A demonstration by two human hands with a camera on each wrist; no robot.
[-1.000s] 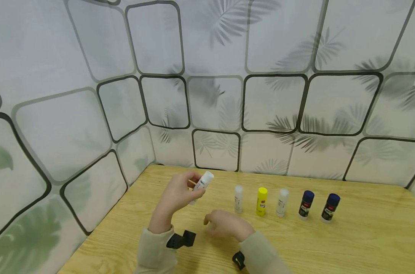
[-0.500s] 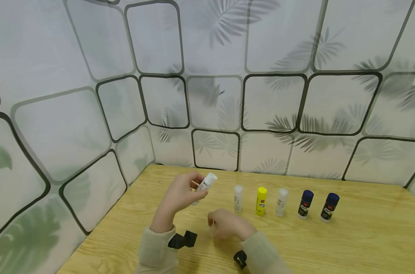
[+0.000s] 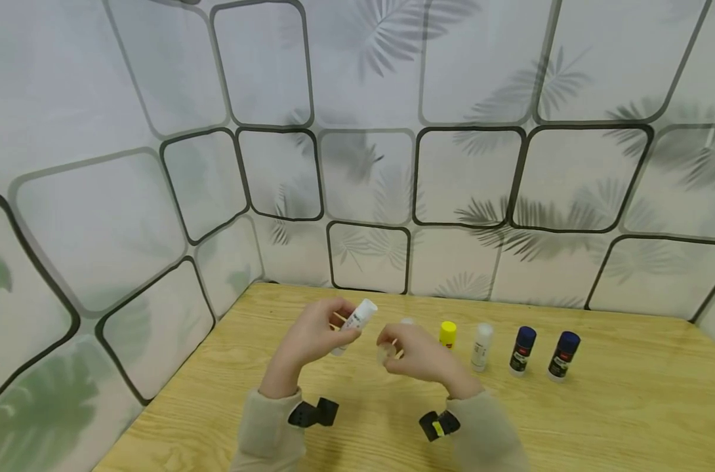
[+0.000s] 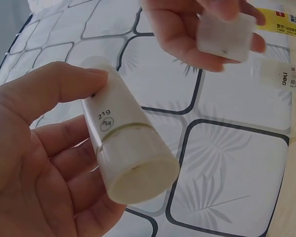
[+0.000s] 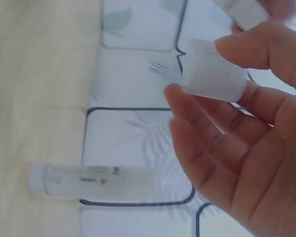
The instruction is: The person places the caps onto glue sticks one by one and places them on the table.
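My left hand grips a white glue stick above the table, tilted with its upper end to the right. In the left wrist view the near end of this glue stick looks round and hollow, with "21g" printed above a seam. Thumb and fingers of my right hand pinch a white ribbed cap, apart from the glue stick and to its right. Behind that hand, a standing white glue stick is mostly hidden, and a yellow glue stick shows only its upper part.
Right of the yellow stick stand another white glue stick and two dark-blue-capped glue sticks, in a row on the wooden table. A patterned curtain rises behind the table and along its left side.
My right hand has risen and shifted right, bringing the cap into sight and covering part of the row. The left hand stays nearly in place with its glue stick.
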